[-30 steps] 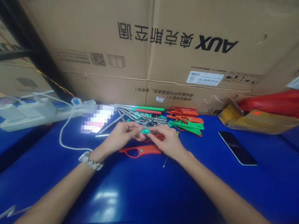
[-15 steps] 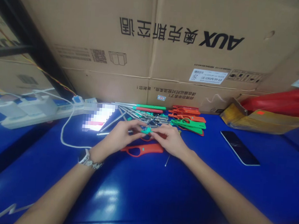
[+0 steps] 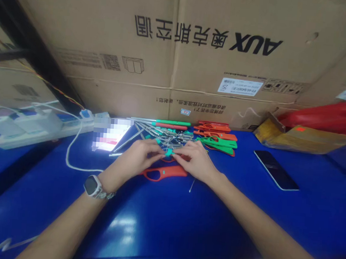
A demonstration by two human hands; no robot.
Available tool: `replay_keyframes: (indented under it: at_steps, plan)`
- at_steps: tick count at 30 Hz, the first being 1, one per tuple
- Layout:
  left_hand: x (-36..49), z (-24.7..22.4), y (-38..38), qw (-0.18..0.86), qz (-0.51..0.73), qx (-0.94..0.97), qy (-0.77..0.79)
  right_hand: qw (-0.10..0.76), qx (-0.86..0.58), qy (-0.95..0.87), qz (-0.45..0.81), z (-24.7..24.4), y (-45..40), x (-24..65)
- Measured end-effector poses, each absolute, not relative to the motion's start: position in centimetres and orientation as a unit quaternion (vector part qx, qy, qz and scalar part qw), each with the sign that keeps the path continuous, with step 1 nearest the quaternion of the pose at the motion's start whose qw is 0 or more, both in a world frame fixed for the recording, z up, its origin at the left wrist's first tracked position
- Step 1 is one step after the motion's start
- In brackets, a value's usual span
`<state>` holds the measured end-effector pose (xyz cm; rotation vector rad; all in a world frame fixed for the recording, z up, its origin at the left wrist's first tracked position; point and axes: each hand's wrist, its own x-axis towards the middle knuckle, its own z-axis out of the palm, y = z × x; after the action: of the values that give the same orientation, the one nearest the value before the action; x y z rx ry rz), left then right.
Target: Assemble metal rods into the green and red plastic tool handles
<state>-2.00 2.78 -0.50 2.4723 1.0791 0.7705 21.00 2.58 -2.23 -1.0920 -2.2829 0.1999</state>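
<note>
A small teal-green plastic piece (image 3: 168, 152) is pinched between the fingertips of both my hands, above the blue table. My left hand (image 3: 137, 157), with a watch on its wrist, closes on the piece's left side. From the other side, my right hand (image 3: 197, 160) grips it between thumb and fingers. Just below them lies an orange handle shell (image 3: 169, 172) with an oval finger hole. Another orange part behind the fingers is mostly hidden. Beyond my hands is a heap of thin metal parts (image 3: 177, 135) with small teal pieces among them.
Orange shells (image 3: 213, 127) and green shells (image 3: 224, 144) are stacked at the back right. A dark phone (image 3: 274, 169) lies farther right, near a yellow-taped box (image 3: 310, 139). At left are a lit screen (image 3: 115, 135), a power strip (image 3: 55, 134) and a white cable (image 3: 69, 153).
The teal piece has turned a little between my fingertips. My left wrist has rolled so the watch face shows more. The view has shifted slightly.
</note>
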Motion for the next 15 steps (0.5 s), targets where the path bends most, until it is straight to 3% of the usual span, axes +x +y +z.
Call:
replay_keyframes:
  at_steps: [15]
  plan:
    - [-1.7, -2.4, 3.0, 0.175, 0.278, 0.848, 0.416, 0.257, -0.412, -0.856, 0.176, -3.0, 3.3, 22.6]
